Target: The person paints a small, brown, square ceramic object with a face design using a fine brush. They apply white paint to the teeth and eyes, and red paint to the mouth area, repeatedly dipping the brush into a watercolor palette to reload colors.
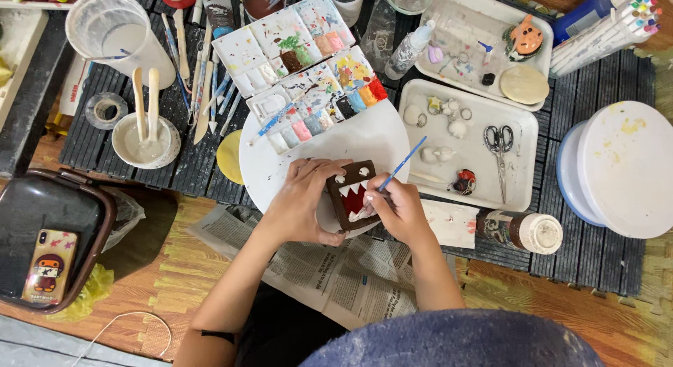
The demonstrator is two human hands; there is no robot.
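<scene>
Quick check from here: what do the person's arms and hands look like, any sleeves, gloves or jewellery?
Both forearms are bare, no gloves. The left hand and right hand show no rings that I can make out. A thin dark band circles the left arm near the elbow.

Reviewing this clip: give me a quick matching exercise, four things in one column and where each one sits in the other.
Things:
1. brown figure
2. thin brush
3. scissors
4. phone

Places:
A. on the dark case at the left
B. in the right hand
C. in the left hand
D. on the white tray

Pairs: 1-C, 2-B, 3-D, 4-A
</scene>
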